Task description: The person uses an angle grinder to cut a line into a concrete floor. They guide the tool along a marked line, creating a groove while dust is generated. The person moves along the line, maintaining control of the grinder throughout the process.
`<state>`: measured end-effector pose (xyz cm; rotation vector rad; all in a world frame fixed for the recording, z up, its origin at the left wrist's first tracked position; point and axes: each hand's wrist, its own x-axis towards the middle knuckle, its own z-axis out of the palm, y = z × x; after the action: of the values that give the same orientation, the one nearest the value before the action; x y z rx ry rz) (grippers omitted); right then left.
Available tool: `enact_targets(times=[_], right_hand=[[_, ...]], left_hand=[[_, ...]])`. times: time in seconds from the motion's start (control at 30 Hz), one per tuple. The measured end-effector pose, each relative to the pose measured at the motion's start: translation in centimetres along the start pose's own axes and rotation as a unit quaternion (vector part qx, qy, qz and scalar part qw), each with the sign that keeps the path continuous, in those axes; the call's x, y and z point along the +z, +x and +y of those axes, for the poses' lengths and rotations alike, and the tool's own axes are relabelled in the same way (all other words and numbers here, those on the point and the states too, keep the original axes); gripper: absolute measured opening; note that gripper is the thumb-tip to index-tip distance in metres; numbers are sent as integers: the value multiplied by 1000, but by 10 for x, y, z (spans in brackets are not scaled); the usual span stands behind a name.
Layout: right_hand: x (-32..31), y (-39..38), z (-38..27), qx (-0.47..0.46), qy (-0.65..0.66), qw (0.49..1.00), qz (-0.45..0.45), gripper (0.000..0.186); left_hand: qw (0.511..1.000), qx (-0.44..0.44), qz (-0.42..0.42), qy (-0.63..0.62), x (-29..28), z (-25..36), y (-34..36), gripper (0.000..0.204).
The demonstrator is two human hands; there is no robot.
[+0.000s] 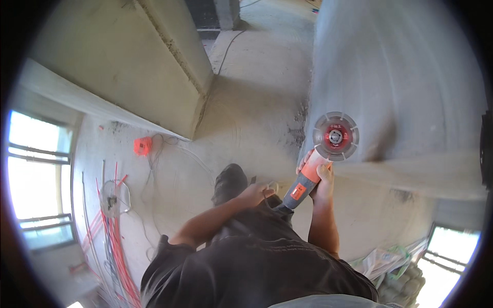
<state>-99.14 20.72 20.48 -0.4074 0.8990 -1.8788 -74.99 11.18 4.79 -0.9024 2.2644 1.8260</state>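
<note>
My right hand [323, 180] is wrapped around the orange and grey body of an angle grinder [304, 178], its fingers showing on both sides. The grinder is tilted with its head pointing away from me. A segmented cutting disc [336, 136] with a red centre sits on the head, and its segments show clearly. Left of the grinder's tail, my left hand [258, 195] is closed around a looped dark power cord [269, 199]. That cord runs toward the tool's rear end. The disc appears in front of the grey wall; I cannot tell whether it touches.
A grey plastered wall [400, 92] rises on the right, another wall [123, 66] at upper left. An orange-red box [143, 146] with trailing cables is on the floor. Red and grey pipes [114, 246] lie at lower left by a round-topped stand [111, 198]. Bags [387, 262] lie at lower right.
</note>
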Motion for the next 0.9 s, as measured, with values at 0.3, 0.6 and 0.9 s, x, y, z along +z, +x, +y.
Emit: enact_targets(times=[0.3, 0.6, 0.9], right_hand=[[-8, 217, -61, -98, -58, 993, 12, 68], [-23, 428, -65, -39, -262, 950, 165, 63], [-61, 575, -114, -22, -276, 950, 142, 68]], left_hand=[[992, -44, 18, -114, -72, 6, 176, 40], [993, -11, 49, -105, -198, 33, 378, 47], [986, 26, 143, -76, -234, 77, 511, 60]])
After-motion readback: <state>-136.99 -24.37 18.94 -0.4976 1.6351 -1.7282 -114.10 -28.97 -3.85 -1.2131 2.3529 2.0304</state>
